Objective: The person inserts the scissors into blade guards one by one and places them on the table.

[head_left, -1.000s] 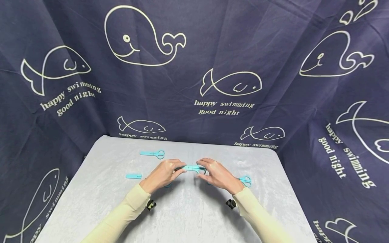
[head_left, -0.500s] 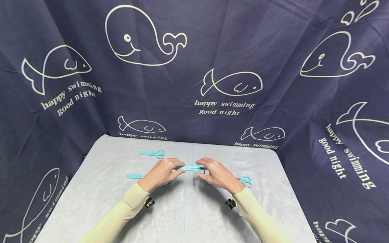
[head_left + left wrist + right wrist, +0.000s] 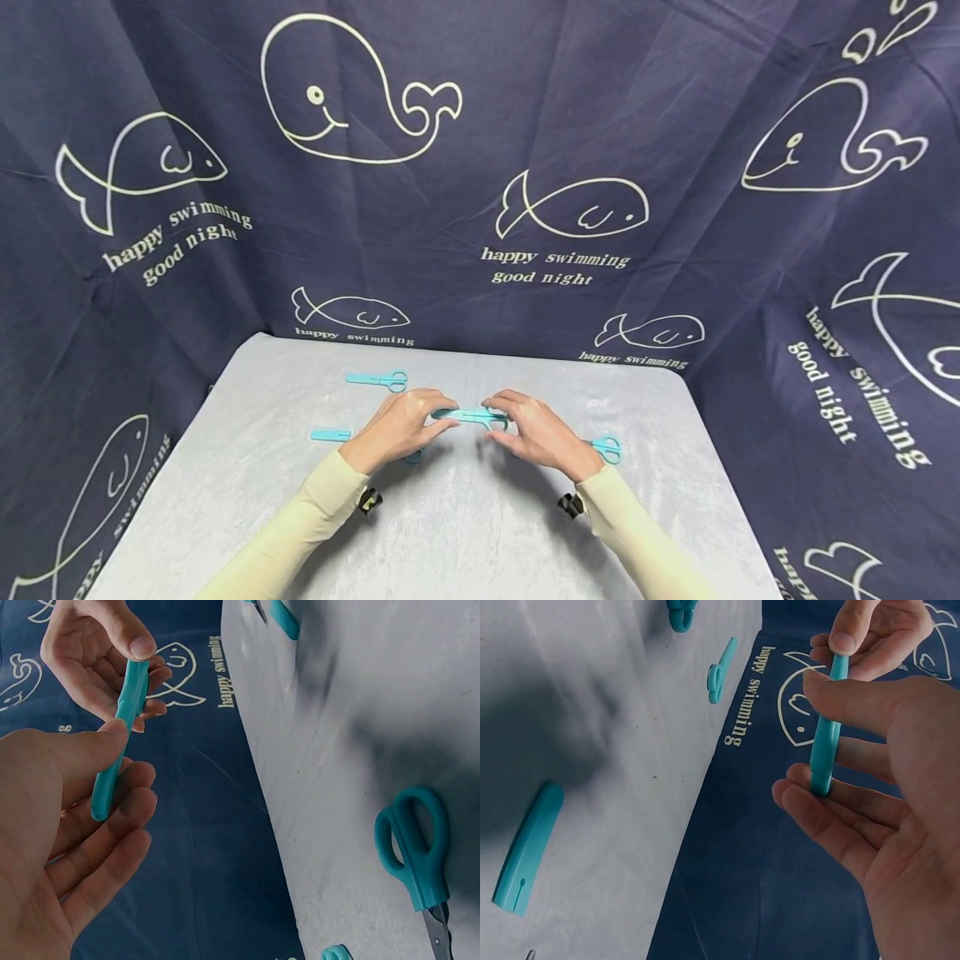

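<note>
So the left hand (image 3: 397,425) pinches the covered blade end of turquoise scissors (image 3: 469,415) just below frame centre, right hand (image 3: 536,425) pinches the handles, other fingers loosely spread.

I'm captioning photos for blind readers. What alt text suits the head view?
A person's left-hand grip and right-hand grip hold turquoise scissors between them over a pale table. Other scissors and a turquoise cover lie nearby; a navy, fish-printed backdrop fills the background.
</note>
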{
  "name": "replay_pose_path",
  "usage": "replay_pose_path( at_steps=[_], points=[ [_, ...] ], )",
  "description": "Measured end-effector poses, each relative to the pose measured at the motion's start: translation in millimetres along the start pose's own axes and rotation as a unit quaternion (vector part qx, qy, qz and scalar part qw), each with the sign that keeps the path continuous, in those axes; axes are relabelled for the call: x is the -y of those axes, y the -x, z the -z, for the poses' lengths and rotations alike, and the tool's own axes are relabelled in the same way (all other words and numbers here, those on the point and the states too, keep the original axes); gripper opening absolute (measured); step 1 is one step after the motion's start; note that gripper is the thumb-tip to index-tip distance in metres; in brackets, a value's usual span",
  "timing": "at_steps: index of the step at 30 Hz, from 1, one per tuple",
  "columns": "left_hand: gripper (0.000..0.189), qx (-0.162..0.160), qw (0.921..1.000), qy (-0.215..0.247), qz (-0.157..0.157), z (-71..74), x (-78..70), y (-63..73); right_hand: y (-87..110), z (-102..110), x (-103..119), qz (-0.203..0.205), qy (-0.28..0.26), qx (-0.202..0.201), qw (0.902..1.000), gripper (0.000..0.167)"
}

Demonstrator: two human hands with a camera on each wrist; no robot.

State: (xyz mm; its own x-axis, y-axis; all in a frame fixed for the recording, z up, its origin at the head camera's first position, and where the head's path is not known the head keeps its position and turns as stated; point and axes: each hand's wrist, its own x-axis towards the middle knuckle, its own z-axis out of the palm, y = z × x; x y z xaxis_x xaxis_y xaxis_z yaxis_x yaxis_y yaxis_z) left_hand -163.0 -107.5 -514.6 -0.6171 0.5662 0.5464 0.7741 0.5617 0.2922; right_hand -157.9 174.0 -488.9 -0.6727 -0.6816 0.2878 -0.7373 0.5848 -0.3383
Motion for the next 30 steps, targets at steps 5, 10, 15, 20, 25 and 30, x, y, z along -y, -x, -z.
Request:
replay_pose_path(
  at_steps=[5,10,15,20,25,30],
  points=[
    [0.021,-0.002,1.0,-0.006,0.0,-0.4,-0.1,0.1,0.6,-0.2,-1.0,0.005,-0.002,-0.007,1.0,0.043],
    [0.021,-0.007,1.0,-0.005,0.0,0.0,-0.3,1.6,1.3,-1.2,-1.9,0.008,-0.001,-0.01,0.9999,0.041],
    [0.023,-0.014,0.9999,0.008,-0.004,0.9,0.9,4.3,1.7,-2.0,-1.8,0.009,-0.006,-0.009,0.9999,0.042],
    [0.028,-0.027,0.999,0.033,-0.011,2.4,5.4,9.6,4.8,-1.2,-2.7,0.011,-0.004,-0.011,0.9999,0.043],
    [0.032,-0.037,0.9977,0.056,0.012,9.9,13.4,21.1,10.4,1.3,-6.1,-0.002,-0.004,-0.01,0.9999,0.043],
    [0.03,-0.031,0.997,0.042,0.057,21.3,22.1,36.2,17.3,2.0,-10.9,-0.022,-0.006,-0.007,0.9997,0.043]
  ],
)
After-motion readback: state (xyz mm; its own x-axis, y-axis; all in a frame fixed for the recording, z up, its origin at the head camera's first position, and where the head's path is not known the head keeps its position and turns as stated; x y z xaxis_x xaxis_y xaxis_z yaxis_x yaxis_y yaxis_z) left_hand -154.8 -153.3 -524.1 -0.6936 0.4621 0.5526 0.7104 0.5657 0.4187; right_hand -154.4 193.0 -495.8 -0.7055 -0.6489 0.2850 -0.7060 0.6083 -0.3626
